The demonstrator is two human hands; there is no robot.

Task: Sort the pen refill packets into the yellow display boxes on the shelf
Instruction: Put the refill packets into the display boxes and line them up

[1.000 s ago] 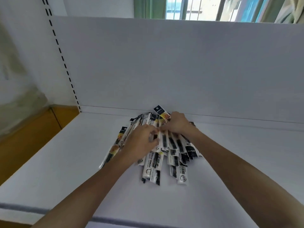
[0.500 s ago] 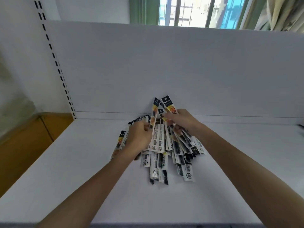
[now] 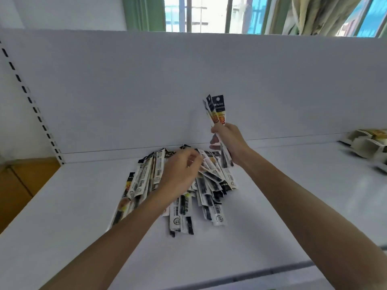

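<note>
A loose pile of pen refill packets [image 3: 184,214], long narrow sleeves in black, white and yellow, lies on the white shelf [image 3: 62,227] near its back panel. My right hand [image 3: 230,141] grips a few packets [image 3: 217,111] upright, lifted above the right side of the pile. My left hand [image 3: 180,174] rests over the middle of the pile with its fingers curled down onto the packets; whether it pinches one is blurred. The yellow display boxes [image 3: 368,143] stand at the far right edge of the shelf.
A white back panel [image 3: 188,84] rises right behind the pile. A slotted upright [image 3: 31,101] runs down the left side, with a wooden floor [image 3: 18,185] beyond the shelf's left edge. Windows and curtains show above the panel.
My right hand has lifted its few packets higher and to the right, off the pile. My left hand let go of the raised packets and dropped onto the pile. The view turned right, revealing the boxes.
</note>
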